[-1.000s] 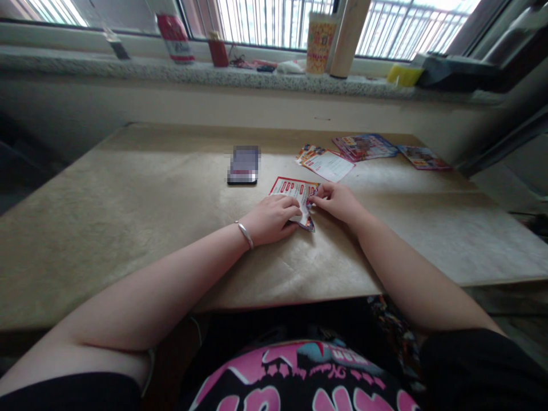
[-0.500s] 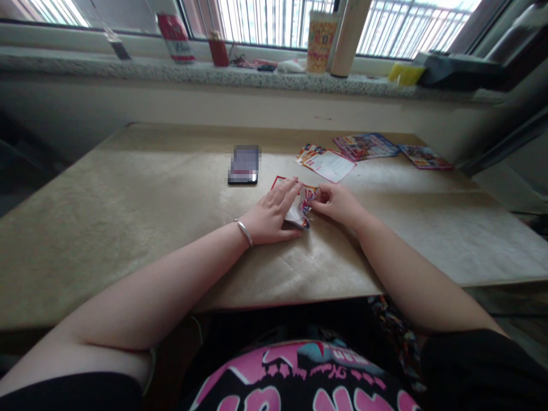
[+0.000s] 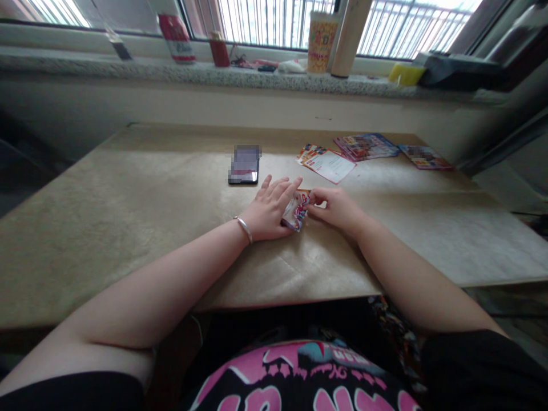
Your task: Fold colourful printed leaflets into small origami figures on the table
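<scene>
My left hand [image 3: 274, 206] lies with fingers stretched out over the left part of a printed paper card [image 3: 296, 212], close to the table top. The card has a white side and a colourful printed side, and its right part is folded over towards the left. My right hand [image 3: 331, 206] pinches the folded edge between thumb and fingers. Part of the card is hidden under my left hand. Beyond the hands lies a white card with a red border [image 3: 331, 165], on top of other orange printed cards [image 3: 311, 152].
A phone [image 3: 244, 165] lies beyond my left hand. Colourful printed leaflets [image 3: 370, 146] are stacked at the back right, with another leaflet pile [image 3: 425, 157] beside them. On the windowsill stand a red can [image 3: 176, 39], a patterned cup [image 3: 322, 43] and a tall tan cylinder [image 3: 349, 40].
The right part of the card has folded further left, and less of its white side shows. My right hand has moved slightly left with the edge; my left hand's fingers have spread and lifted a little.
</scene>
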Demonstrator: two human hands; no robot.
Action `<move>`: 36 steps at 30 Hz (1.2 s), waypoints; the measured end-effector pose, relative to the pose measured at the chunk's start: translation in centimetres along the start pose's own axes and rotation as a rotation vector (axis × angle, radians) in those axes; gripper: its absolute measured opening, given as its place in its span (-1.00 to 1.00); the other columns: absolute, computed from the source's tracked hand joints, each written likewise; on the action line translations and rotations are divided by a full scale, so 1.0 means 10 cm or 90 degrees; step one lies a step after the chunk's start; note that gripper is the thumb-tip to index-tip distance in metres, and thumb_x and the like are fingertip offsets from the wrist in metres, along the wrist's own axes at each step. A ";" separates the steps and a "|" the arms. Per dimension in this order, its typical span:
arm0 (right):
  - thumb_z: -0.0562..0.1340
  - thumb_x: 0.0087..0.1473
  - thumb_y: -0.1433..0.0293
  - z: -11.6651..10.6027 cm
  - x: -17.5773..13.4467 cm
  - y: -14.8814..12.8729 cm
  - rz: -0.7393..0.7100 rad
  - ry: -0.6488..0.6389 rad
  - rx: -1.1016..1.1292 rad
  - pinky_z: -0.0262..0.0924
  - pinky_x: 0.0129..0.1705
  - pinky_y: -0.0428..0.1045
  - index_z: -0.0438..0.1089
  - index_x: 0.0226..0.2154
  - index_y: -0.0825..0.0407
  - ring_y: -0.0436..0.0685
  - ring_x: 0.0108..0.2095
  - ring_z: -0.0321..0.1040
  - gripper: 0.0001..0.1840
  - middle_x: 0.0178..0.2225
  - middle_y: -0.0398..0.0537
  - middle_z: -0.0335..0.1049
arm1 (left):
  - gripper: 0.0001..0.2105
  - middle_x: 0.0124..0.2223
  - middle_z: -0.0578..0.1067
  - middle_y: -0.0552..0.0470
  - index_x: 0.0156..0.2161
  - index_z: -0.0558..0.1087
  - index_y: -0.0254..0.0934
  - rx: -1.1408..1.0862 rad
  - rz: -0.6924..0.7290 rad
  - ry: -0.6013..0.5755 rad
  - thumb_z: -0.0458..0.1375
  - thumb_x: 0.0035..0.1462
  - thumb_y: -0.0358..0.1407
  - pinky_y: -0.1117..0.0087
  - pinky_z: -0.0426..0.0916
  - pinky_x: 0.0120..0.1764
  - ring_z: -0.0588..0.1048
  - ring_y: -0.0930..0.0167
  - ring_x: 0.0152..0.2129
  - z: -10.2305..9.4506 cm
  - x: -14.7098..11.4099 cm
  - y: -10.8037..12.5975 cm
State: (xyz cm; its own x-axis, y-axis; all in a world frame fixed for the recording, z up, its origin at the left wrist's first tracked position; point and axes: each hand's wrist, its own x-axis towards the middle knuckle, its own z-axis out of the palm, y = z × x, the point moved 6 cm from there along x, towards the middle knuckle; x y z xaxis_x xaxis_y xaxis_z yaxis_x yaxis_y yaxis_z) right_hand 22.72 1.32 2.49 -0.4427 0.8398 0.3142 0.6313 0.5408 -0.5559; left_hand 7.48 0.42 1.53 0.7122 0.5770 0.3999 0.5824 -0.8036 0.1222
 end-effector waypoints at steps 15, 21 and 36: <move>0.22 0.10 0.26 -0.01 -0.01 0.10 0.055 0.047 0.092 0.24 -0.31 -0.05 0.42 -0.37 0.01 0.04 -0.43 0.37 -0.84 -0.44 -0.13 0.48 | -0.05 0.13 0.36 -0.19 0.39 -0.12 -0.31 0.022 -0.004 0.057 0.26 -0.03 -0.17 -0.01 -0.07 0.31 0.35 0.15 0.09 -0.10 0.03 0.02; 0.18 0.13 0.27 -0.01 0.00 0.09 0.039 0.067 0.137 0.29 -0.27 -0.03 0.47 -0.27 0.02 0.05 -0.39 0.42 -0.78 -0.37 -0.07 0.52 | -0.13 0.07 0.45 -0.17 0.36 -0.05 -0.36 0.001 -0.051 0.098 0.25 0.02 -0.20 0.04 0.03 0.26 0.41 0.17 0.03 -0.16 0.05 0.00; 0.32 0.00 0.21 0.05 0.02 0.09 0.061 0.070 0.167 0.30 -0.24 -0.02 0.51 -0.22 -0.03 0.08 -0.29 0.43 -0.72 -0.28 -0.10 0.54 | -0.23 0.09 0.44 -0.14 0.29 0.13 -0.29 -0.038 -0.088 0.141 0.26 0.03 -0.06 0.06 0.06 0.23 0.38 0.16 0.04 -0.20 0.04 -0.06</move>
State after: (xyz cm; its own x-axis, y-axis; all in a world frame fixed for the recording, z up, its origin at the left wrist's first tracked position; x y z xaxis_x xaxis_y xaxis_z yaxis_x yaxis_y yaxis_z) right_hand 22.89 1.95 1.65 -0.3085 0.8940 0.3249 0.4739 0.4406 -0.7624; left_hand 6.59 0.86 3.47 0.5206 0.6416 0.5634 0.6394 -0.7302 0.2408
